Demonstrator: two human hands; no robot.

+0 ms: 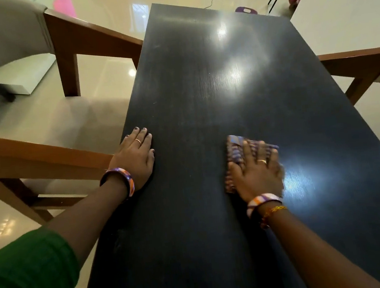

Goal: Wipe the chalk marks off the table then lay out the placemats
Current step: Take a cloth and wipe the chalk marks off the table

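A long dark wooden table [213,89] runs away from me. My right hand [257,172] presses flat on a folded purple-and-white striped cloth [235,148] lying on the table's right half; the hand is blurred. My left hand [136,156] rests flat with straight fingers at the table's left edge, holding nothing. Faint pale smears show on the far part of the tabletop. No placemat lies on the table; a purple object [245,10] peeks over the far edge.
A wooden chair with a pale seat [48,125] stands close along the table's left side. Another wooden chair arm [361,64] is at the right. Shiny tiled floor surrounds the table, with a pink object [64,4] far back left.
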